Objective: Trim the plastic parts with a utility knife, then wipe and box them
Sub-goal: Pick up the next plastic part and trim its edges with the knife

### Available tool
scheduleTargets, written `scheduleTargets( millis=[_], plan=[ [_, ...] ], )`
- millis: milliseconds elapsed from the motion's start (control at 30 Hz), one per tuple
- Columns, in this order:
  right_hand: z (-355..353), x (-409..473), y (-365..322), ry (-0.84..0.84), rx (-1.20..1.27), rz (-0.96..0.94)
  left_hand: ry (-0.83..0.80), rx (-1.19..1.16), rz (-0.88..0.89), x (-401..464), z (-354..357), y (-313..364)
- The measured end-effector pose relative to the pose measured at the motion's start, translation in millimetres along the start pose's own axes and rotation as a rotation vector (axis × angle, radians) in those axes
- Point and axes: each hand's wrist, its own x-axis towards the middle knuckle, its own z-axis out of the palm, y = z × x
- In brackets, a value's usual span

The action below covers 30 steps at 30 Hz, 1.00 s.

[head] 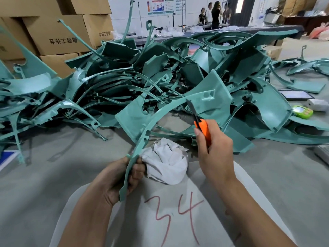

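My left hand grips the lower end of a curved teal plastic part that arcs up and to the right. A crumpled white cloth lies bunched against the same hand's fingers. My right hand holds an orange utility knife; its blade points up and touches the upper arc of the held part near its flat panel. A big heap of teal plastic parts lies beyond on the grey surface.
Stacked cardboard boxes stand at the back left. On the right lie a green gadget, a small white box and a dark tablet. Several people stand far back. A white garment marked 34 is near me.
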Motion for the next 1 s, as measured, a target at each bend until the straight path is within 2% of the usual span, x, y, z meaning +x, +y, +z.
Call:
scheduleTargets(
  millis=[133,267,500,667,833,1000],
  plan=[
    [-1.0,0.3,-1.9,-0.065,0.092,-0.047,-0.069,0.024,-0.014,-1.7,5.1,-3.6],
    [1.2,-4.9,-6.7,-0.296,0.08,-0.171,-0.085,-0.048,0.034,-4.3,11.0,-3.1],
    [7.2,-13.9,-18.2,-0.361,0.231,-0.165,0.044,-0.185,0.326,3.6,17.8,-5.2],
    [9.2,-15.9,-22.7,-0.398,0.176,-0.236,0.117,-0.212,0.354,8.4,23.7,-10.7],
    [12.0,-17.8,-22.6,-0.446,0.142,-0.22,0.12,-0.293,0.352,8.0,23.9,-9.8],
    [4.2,-16.5,-27.2,-0.571,0.169,-0.328,0.149,-0.261,0.405,7.2,20.8,-6.5]
  ],
)
